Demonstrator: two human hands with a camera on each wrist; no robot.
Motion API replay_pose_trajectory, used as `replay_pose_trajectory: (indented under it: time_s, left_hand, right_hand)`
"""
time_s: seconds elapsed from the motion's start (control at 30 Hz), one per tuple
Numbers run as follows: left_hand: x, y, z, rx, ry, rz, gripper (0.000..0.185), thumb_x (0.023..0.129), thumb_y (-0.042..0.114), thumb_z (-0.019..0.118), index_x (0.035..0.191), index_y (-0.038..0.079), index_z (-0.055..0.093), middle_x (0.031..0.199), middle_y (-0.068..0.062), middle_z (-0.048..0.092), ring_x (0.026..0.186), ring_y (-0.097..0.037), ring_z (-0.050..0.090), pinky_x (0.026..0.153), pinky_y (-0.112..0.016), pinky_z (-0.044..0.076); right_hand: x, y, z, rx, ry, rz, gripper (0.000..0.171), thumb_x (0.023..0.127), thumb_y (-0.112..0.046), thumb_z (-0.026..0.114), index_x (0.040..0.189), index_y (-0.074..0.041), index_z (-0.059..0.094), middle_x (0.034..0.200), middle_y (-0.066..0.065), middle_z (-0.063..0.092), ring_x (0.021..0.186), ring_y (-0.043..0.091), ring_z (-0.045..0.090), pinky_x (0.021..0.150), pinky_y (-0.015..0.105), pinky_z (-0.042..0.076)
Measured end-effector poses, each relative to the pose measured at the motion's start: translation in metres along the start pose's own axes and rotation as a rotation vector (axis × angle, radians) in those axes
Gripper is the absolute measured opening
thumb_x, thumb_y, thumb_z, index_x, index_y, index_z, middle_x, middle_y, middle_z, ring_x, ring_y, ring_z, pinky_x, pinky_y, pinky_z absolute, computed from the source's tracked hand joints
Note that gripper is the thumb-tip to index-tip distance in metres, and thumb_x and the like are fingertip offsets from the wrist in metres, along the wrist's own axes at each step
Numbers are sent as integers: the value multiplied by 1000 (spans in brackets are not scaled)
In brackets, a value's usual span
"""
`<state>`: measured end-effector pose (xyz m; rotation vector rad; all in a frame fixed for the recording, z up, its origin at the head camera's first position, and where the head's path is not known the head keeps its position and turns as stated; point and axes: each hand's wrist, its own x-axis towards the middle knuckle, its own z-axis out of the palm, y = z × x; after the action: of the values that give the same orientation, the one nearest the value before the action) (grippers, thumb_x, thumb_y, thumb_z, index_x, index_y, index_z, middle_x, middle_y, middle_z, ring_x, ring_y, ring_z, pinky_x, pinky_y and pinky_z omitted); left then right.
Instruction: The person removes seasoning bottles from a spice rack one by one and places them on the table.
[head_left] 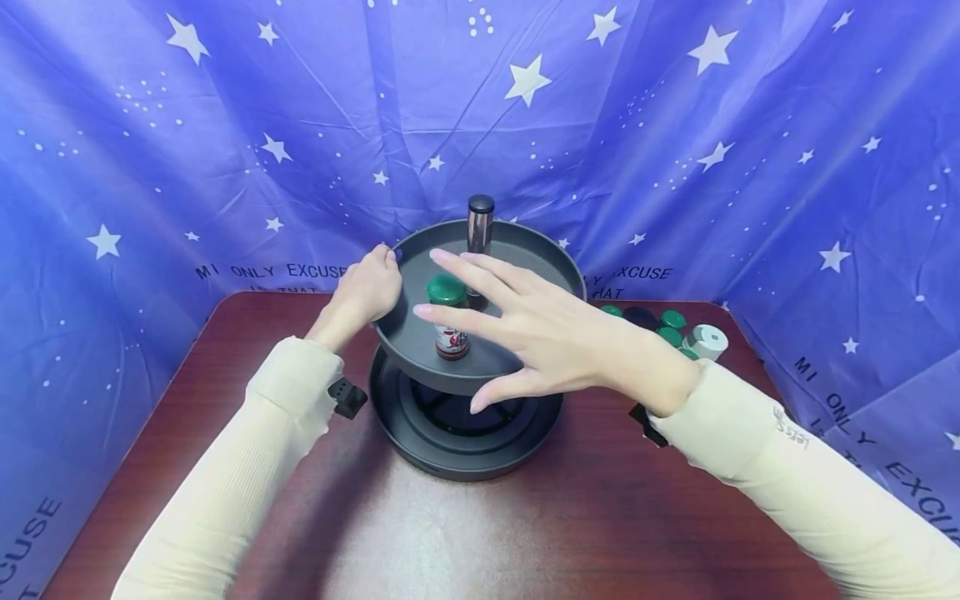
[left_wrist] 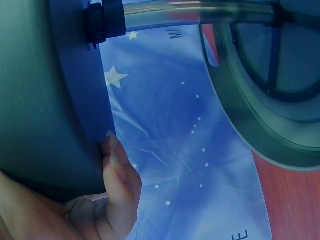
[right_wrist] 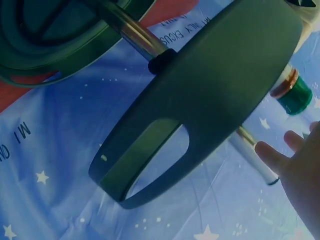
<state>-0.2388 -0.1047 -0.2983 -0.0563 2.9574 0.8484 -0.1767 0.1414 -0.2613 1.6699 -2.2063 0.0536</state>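
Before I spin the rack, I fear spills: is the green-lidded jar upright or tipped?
Upright: the jar stands on its base on the upper tray, green lid on top.

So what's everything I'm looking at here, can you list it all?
Two-tier stand: one, dark grey, table centre.
Centre pole: one, metallic with black cap, rising from upper tray.
Jar: one, green lid, on upper tray.
Other jars: several, green, dark and white lids, right of stand.
Table: one, reddish-brown.
Backdrop: blue cloth, white stars.
Left hand: grips upper tray's rim.
Right hand: open, fingers spread over the tray.
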Motion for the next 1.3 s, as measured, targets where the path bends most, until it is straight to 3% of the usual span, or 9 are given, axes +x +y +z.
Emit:
replay_pose_trajectory:
  time_s: [0.27, 0.5, 0.6, 0.7, 0.83, 0.9, 1.0, 1.13, 1.3]
  left_hand:
    - [0, 0, 0, 15, -8, 15, 54, 106, 27, 15, 151, 1, 30, 158, -19, 34, 142, -47, 35, 117, -57, 29]
    - [-2, 2, -1, -6, -14, 4, 57, 106, 27, 14, 155, -1, 21, 161, -19, 28, 144, -46, 31, 119, -55, 26]
    - [-4, 3, -2, -9, -19, 4, 58, 107, 30, 12, 155, -1, 21, 161, -19, 27, 144, -46, 31, 119, -55, 26]
    - [-5, 3, -3, 3, -27, 10, 58, 107, 31, 11, 155, -1, 21, 161, -19, 27, 145, -46, 29, 120, -55, 25]
    - [-4, 3, -3, 6, -24, 17, 58, 107, 30, 12, 154, -1, 22, 161, -20, 27, 145, -46, 30, 120, -55, 25]
    - [-3, 2, -2, 6, -19, 13, 57, 107, 29, 12, 154, 0, 25, 160, -20, 30, 144, -47, 32, 119, -56, 26]
    - [0, -1, 0, 14, -5, 10, 56, 106, 29, 13, 152, 3, 29, 159, -18, 33, 141, -47, 36, 117, -56, 29]
    - [-1, 0, 0, 8, 2, 2, 55, 106, 29, 14, 151, 5, 31, 159, -17, 33, 142, -46, 36, 117, -55, 29]
    - [-1, 1, 0, -3, -11, -7, 54, 106, 29, 14, 153, 4, 27, 161, -16, 29, 145, -45, 31, 120, -54, 25]
  right_hand:
    - [14, -4, 6, -93, 12, -44, 79, 87, -74, 49, 152, -31, 37, 164, 14, 19, 150, 33, 22, 119, 47, 27]
    - [27, -6, 9, -125, 52, -27, 78, 93, -76, 17, 152, -30, 37, 163, 14, 22, 148, 32, 29, 113, 48, 34]
    - [30, -6, 12, -123, 52, -18, 80, 93, -75, 15, 153, -27, 35, 164, 15, 21, 149, 31, 28, 110, 48, 36]
    - [32, -5, 15, -132, 45, -17, 80, 94, -74, 21, 155, -23, 32, 164, 16, 18, 150, 30, 27, 110, 47, 36]
    - [33, -3, 20, -159, 31, -14, 78, 94, -69, 41, 155, -21, 33, 164, 18, 19, 149, 31, 29, 112, 47, 36]
    - [32, -2, 22, -181, 28, -10, 74, 94, -61, 51, 152, -17, 38, 161, 20, 26, 146, 33, 35, 113, 47, 36]
    - [32, -2, 24, -220, 34, -7, 53, 98, -42, 56, 140, -10, 50, 151, 24, 41, 134, 37, 47, 110, 47, 41]
    - [33, -2, 23, -245, 42, -10, 25, 97, -20, 55, 117, -7, 59, 130, 23, 53, 111, 37, 55, 96, 44, 49]
    - [35, -2, 18, -248, 19, 0, 17, 93, -22, 63, 102, -8, 60, 113, 17, 54, 88, 32, 53, 77, 38, 51]
